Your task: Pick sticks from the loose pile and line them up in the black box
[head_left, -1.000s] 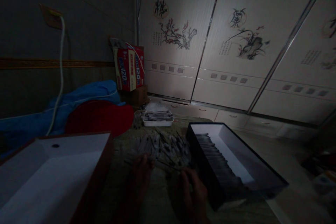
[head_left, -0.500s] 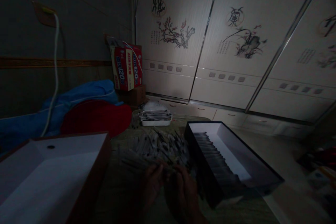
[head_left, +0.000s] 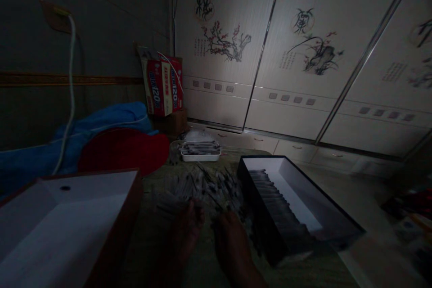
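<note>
My left hand (head_left: 187, 229) is at the near edge of a pile of thin dark and clear sticks, perhaps pens (head_left: 202, 186), its fingers curled and blurred. To its right, my right hand (head_left: 231, 238) bends downward over the table, its fingertips hidden in the dark near the pile. Whether either hand holds anything is too dim to tell. Beside the right hand stands a dark-edged box (head_left: 303, 202) with a row of similar sticks (head_left: 273, 198) along its left side. A small white tray (head_left: 201, 157) of sticks lies behind the pile.
At the left is an open box (head_left: 77, 220) with a pale inside. Behind it lie a red cloth (head_left: 123, 150), a blue cloth (head_left: 111, 117) and a white cable (head_left: 72, 81). A red carton (head_left: 165, 87) stands before pale cabinet doors (head_left: 219, 54).
My hands were close together at the pile's near edge and have moved apart. The left hand shifted slightly left, and the right hand turned its fingers downward.
</note>
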The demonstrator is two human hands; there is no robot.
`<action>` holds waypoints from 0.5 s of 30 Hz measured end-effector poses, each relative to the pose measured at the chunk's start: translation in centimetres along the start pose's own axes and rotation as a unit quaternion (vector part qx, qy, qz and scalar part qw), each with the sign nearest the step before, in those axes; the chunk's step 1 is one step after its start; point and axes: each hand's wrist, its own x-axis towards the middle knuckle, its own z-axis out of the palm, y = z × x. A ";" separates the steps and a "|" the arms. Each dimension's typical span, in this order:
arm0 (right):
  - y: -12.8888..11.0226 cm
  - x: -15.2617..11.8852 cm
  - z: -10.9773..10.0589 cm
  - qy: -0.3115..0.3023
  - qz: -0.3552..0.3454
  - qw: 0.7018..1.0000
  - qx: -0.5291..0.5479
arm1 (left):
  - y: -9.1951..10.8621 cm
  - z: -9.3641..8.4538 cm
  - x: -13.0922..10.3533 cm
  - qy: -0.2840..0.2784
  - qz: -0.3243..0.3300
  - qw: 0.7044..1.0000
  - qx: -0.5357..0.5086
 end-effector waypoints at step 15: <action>0.4 0.0 0.3 -0.006 0.016 0.998 -0.053 | -0.5 0.9 0.1 0.036 0.041 0.983 0.177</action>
